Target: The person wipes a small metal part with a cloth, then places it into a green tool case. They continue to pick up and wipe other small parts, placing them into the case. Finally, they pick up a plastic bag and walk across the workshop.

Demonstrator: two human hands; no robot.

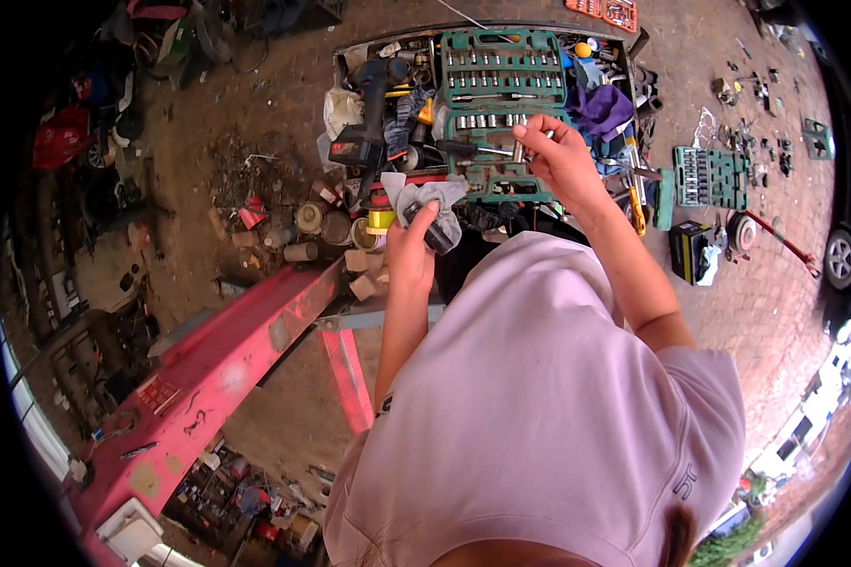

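My left hand is closed on a crumpled grey rag and a dark, roundish black part wrapped in it. What kind of part it is, I cannot make out. Over an open green socket set case, my right hand pinches a small shiny metal socket between thumb and fingers. Rows of sockets fill both halves of the case. A screwdriver with a black handle lies across its lower half, just left of my right hand.
Left of the case lies a cordless power tool with a battery. A purple cloth is on the right. The red metal beam runs along my left. A second green tool case and a black-yellow box stand on the brick floor.
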